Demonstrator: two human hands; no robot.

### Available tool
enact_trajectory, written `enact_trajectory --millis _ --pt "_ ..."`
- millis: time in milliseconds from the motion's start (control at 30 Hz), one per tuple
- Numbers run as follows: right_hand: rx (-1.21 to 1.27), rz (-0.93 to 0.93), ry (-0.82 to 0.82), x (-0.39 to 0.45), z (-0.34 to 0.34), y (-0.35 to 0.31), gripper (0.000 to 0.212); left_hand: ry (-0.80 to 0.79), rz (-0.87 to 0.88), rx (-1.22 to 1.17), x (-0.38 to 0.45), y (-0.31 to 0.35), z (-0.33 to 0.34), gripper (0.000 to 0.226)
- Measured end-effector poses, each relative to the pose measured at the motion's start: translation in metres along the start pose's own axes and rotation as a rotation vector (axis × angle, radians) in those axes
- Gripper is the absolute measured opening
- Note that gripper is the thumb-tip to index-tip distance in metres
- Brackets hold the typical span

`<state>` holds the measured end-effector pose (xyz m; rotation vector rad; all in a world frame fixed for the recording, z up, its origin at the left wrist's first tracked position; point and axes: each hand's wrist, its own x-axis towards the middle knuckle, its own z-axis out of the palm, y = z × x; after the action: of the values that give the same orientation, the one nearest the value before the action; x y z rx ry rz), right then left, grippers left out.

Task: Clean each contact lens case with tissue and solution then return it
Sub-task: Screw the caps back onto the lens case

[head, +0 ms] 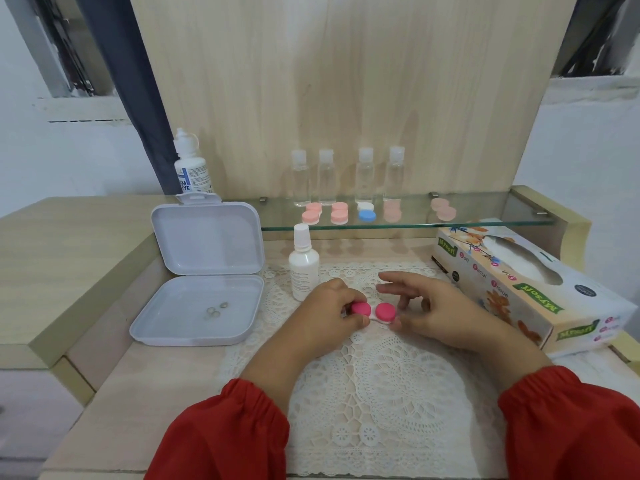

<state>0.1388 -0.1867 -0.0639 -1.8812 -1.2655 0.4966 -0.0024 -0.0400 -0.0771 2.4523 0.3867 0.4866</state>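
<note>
A contact lens case [479, 312] with two bright pink caps on a white base is held just above the lace doily [377, 382]. My left hand [325, 313] pinches its left cap. My right hand [436, 306] holds the right cap between thumb and a finger, the other fingers spread. A white solution bottle [303, 266] stands upright just behind my left hand. The tissue box [512, 285] lies to the right. Several more lens cases [338, 213] sit on the glass shelf [485, 221].
An open white plastic box [204, 271] at the left holds a few small clear lenses in its tray. A larger solution bottle [191, 166] stands behind it. Several clear small bottles [346, 178] line the shelf's back against the wooden panel.
</note>
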Motion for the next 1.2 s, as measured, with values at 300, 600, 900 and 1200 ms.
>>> enact_trajectory --millis 300,600,900,1200 --pt "-0.077 -0.008 0.034 0.004 0.008 0.002 0.065 0.004 -0.001 0.005 0.000 0.000 0.000 0.027" --pt "-0.074 0.002 0.066 0.006 0.008 0.005 0.075 0.002 -0.011 -0.015 0.000 0.000 0.000 0.025" --pt "-0.022 -0.011 0.047 0.006 0.009 0.004 0.078 -0.002 -0.011 -0.004 0.000 0.000 0.000 0.027" --pt "0.041 -0.002 0.047 0.005 0.012 0.001 0.071 -0.003 -0.010 -0.006 0.000 0.001 0.000 0.025"
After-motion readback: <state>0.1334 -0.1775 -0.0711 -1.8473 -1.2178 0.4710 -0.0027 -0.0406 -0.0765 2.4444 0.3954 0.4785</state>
